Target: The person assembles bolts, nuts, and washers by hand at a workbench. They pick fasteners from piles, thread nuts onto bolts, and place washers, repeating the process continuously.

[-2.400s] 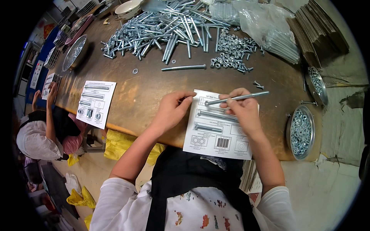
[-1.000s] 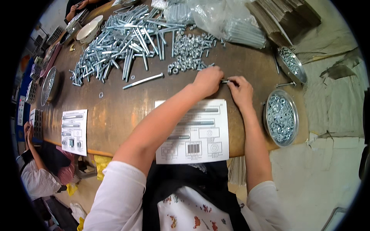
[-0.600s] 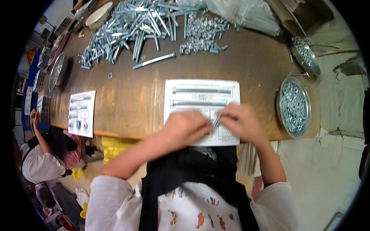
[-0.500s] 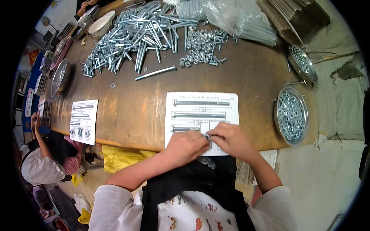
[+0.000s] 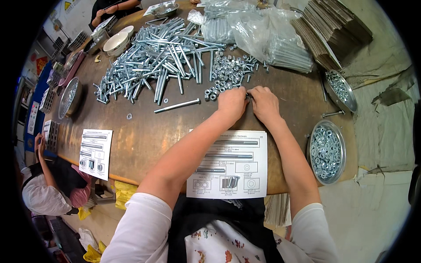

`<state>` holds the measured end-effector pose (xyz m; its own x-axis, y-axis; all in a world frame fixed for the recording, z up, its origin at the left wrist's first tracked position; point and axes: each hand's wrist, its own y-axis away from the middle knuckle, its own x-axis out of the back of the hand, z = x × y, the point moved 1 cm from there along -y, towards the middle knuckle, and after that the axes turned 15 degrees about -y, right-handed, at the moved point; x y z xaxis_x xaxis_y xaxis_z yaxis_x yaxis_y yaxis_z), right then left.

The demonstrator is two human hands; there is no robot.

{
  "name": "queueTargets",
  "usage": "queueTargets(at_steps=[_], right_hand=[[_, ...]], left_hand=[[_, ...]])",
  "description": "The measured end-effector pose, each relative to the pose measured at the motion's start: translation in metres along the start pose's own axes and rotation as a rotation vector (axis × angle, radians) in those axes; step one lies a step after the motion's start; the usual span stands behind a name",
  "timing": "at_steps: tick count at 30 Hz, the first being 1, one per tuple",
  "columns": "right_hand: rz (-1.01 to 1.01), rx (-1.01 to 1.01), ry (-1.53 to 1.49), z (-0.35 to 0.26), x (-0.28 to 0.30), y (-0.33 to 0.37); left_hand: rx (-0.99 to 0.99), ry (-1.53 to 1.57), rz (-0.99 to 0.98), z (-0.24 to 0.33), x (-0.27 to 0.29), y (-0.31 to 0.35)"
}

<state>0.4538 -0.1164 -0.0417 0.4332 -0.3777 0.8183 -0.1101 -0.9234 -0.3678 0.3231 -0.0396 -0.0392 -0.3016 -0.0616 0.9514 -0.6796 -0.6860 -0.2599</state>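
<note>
From the head, looking down at the table (image 5: pixel 140 140); outer edges unclear.

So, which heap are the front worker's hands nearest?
The smaller heap of nuts: the left hand and right hand are by its near edge; the bigger bolt heap lies farther left.

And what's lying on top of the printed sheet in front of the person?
Small shiny metal pieces, probably screws, lie near the lower middle of the sheet. The left forearm covers its upper left part; anything lying there is hidden.
</note>
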Motion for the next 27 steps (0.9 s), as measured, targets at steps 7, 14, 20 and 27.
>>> queueTargets(at_steps=[7, 14, 20, 27], right_hand=[[0.139, -0.376, -0.656, -0.043, 0.044, 0.051], [-0.056, -0.406, -0.833, -0.166, 0.052, 0.136], [0.023, -0.217, -0.555, -0.164, 0.037, 0.163], [-0.155, -0.328, -0.626, -0.158, 0.049, 0.169]], left_hand=[[-0.286, 0.489, -0.032, -0.007, 0.065, 0.056], [-0.253, 0.556, -0.139, -0.016, 0.120, 0.223], [-0.205, 0.364, -0.078, 0.002, 0.102, 0.244], [-0.128, 0.436, -0.002, 0.017, 0.102, 0.246]])
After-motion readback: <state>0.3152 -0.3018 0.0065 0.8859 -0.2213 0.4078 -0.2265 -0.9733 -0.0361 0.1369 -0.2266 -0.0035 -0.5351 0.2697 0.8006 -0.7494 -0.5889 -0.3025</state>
